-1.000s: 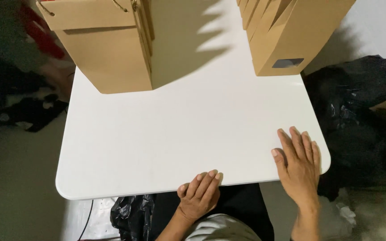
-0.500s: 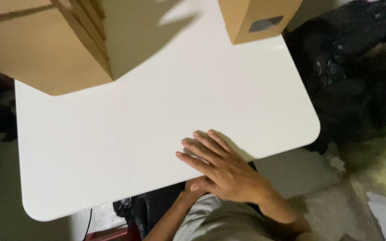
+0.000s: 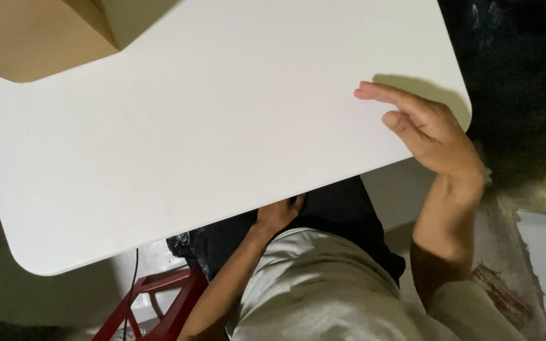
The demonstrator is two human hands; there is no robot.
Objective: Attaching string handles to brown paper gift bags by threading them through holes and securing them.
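Note:
A white table point(image 3: 210, 145) with rounded corners fills most of the view. My right hand point(image 3: 428, 132) hovers over its near right corner, holding nothing, with the fingers loosely together and pointing left. My left hand point(image 3: 278, 213) is at the table's near edge, just below the top. Its fingers are partly hidden by the edge, so I cannot see whether it grips anything. A brown cardboard box point(image 3: 30, 35) stands on the far left of the table, cut off by the top of the frame.
A red metal stool frame point(image 3: 159, 300) and a dark cable stand under the table's near left side. Dark plastic bags point(image 3: 519, 76) lie on the floor to the right of the table. My lap sits below the near edge.
My right hand moved from the table's near middle to its near right corner and lifted. My left hand slid off the top to below the edge. The view moved closer, and the right box left the frame.

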